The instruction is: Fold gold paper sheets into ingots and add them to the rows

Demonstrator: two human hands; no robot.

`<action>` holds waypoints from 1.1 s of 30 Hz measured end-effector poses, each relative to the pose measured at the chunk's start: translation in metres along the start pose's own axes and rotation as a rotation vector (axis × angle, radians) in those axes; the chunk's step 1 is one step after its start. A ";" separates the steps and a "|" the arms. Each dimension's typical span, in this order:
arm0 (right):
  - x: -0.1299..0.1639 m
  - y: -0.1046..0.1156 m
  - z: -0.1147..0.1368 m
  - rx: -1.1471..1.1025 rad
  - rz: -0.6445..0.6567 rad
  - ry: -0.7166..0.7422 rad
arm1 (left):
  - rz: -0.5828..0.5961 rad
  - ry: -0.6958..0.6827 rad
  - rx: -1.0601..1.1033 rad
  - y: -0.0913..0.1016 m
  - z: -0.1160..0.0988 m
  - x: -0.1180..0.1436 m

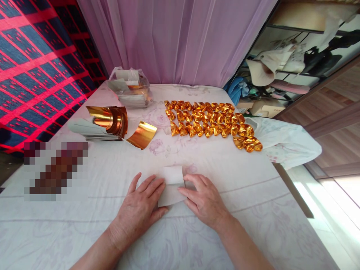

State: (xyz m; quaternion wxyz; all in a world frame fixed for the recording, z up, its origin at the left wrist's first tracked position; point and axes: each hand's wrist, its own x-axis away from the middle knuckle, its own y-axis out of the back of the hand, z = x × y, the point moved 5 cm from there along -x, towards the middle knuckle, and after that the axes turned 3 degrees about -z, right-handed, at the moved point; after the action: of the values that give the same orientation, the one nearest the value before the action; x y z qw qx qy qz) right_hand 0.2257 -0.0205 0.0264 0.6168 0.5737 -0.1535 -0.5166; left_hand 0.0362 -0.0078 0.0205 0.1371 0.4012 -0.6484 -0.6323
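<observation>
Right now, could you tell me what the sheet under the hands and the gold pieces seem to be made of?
The sheet looks like thin paper, matte white on the upper face, with a visible fold line. The folded gold pieces look like metallic foil paper: mirror-bright and sharply creased. The curled gold sheets seem the same stock, white-backed.

Under my fingers the paper sheet (172, 184) is matt white; beyond it, glossy gold foil pieces (211, 123) lie on smooth printed cloth (242, 195).

On the bed (253, 210) a paper sheet (172, 185) lies between both hands, folded pieces (213, 123) behind it to the right, stacked sheets (104, 125) behind left, a bag (132, 88) farther back.
</observation>
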 end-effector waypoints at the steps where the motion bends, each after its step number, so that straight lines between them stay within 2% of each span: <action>1: 0.000 0.001 0.000 -0.003 -0.016 -0.006 | -0.007 -0.003 -0.004 0.001 0.000 0.000; 19: -0.001 -0.005 -0.003 0.026 0.060 -0.049 | -0.032 0.024 -0.021 0.001 0.004 -0.001; 27: 0.000 -0.008 -0.005 0.003 0.105 -0.056 | -0.088 -0.004 0.068 0.001 0.006 -0.002; 33: 0.000 -0.008 -0.006 -0.036 0.133 -0.077 | -0.076 0.008 0.187 0.000 0.010 -0.002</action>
State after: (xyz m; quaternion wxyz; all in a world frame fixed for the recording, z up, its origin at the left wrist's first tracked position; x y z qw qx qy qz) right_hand 0.2270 -0.0159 0.0176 0.6537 0.5307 -0.2054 -0.4989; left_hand 0.0308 0.0004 0.0197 0.0774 0.4390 -0.6885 -0.5721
